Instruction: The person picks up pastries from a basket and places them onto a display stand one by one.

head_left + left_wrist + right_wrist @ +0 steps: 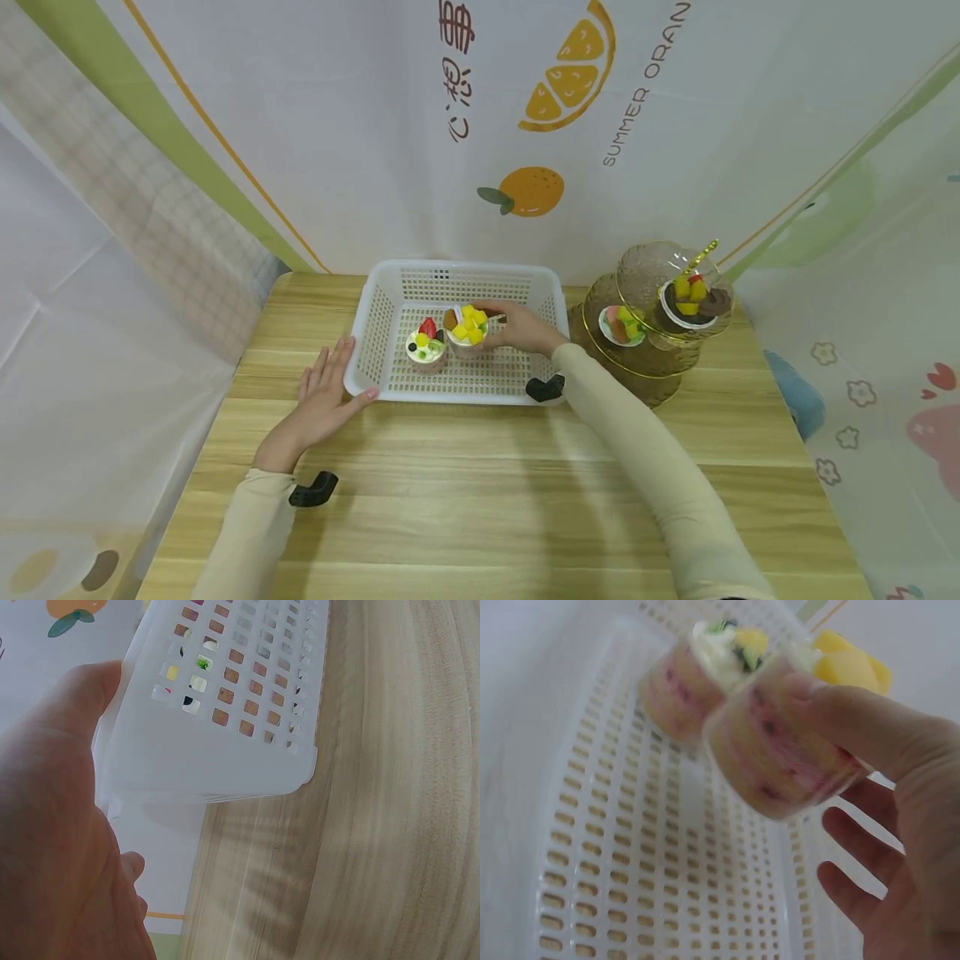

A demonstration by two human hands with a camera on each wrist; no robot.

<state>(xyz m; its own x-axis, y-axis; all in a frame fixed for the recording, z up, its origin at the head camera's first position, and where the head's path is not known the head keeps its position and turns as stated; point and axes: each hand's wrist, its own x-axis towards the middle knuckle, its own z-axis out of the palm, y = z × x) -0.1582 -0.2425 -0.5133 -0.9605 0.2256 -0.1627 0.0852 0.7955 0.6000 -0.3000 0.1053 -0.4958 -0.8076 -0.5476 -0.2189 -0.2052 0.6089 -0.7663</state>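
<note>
My right hand (522,328) pinches a cake cup with yellow mango cubes (468,328) between thumb and fingers. In the right wrist view this cup (780,746) is tilted and held above the perforated floor of a white plastic basket (457,397). A second cake cup with strawberry and cream (426,348) stands inside the basket, left of the held one. At the basket's left front corner, my left hand (324,392) lies with straight, spread fingers along the outside. Its thumb (86,694) touches the rim in the left wrist view.
A tiered, gold-rimmed stand (652,367) is right of the basket. One fruit-topped cup (621,327) sits on a lower tier, and a chocolate cup with fruit (686,302) on the top tier. Behind the wooden table (465,500) hangs a printed curtain (337,125).
</note>
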